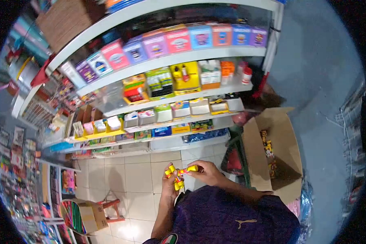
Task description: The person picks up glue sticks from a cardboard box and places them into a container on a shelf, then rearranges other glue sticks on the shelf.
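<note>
My left hand (169,188) is closed around several yellow glue sticks (178,185) with red-marked labels, pointing in different directions. Between the fingers of my right hand (209,174) is one more yellow glue stick (193,168), its inner end close to the bunch in the left. Both hands are in front of my body, above the tiled floor. To the right, an open cardboard box (286,162) contains many similar yellow pieces (268,148), partly hidden by its flaps.
Ahead stands a white shelf rack (227,51) with colourful boxes, a yellow display box (186,77) and small open trays (199,107). At lower left are a red stool (114,209) and a carton (94,217) of coloured items. Crowded shelves line the left side.
</note>
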`<state>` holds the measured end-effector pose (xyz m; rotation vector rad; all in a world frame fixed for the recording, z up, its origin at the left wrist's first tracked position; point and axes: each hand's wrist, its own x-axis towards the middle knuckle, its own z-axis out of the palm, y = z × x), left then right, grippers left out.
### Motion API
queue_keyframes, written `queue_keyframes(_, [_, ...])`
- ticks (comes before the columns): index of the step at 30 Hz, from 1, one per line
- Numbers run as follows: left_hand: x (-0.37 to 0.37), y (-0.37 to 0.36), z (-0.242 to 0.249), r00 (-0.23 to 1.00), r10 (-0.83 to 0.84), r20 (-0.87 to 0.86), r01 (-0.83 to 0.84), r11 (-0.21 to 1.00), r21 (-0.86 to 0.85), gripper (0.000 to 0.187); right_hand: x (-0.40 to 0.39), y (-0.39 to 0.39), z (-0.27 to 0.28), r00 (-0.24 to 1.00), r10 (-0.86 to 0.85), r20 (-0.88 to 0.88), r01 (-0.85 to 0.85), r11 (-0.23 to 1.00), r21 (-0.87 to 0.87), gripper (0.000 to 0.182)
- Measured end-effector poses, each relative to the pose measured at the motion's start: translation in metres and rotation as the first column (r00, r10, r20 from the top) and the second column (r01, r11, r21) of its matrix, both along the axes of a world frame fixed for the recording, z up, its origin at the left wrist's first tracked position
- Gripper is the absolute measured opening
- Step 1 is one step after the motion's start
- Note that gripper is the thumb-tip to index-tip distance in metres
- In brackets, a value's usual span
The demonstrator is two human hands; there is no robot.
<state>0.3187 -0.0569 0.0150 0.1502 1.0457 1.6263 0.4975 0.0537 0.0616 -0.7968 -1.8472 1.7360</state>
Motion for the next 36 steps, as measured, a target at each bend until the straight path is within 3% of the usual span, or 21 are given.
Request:
queue_keyframes(6, [-0.055,-0.054,0.009,0.991,0.128,0.039,-0.129,0.991,0.025,0.053,-0.073,-0.029,0.006,0.996,0.059,-0.068,-0.064,0.995,-0.081,0.032])
queue_keyframes(9, [-0.082,-0.082,0.011,0.977,0.196,0.079,-0.2,0.979,0.044,0.048,-0.105,-0.045,0.009,0.994,0.11,-0.005,-0.11,0.992,0.062,0.033])
queue_keyframes(16, [-0.12,-0.115,0.011,0.959,0.265,0.1,-0.27,0.962,0.044,0.048,-0.155,-0.071,0.019,0.993,0.113,0.024,-0.114,0.993,0.026,0.035])
queue_keyframes(25, [-0.131,-0.077,0.017,0.963,0.232,0.135,-0.248,0.961,0.118,0.047,-0.168,-0.024,0.031,0.987,0.119,-0.111,-0.134,0.982,-0.137,0.036])
queue_keyframes(36, [-0.161,-0.026,0.043,0.936,0.307,0.172,-0.333,0.931,0.151,0.041,-0.196,0.02,0.032,0.982,0.134,-0.13,-0.164,0.952,-0.258,0.033])
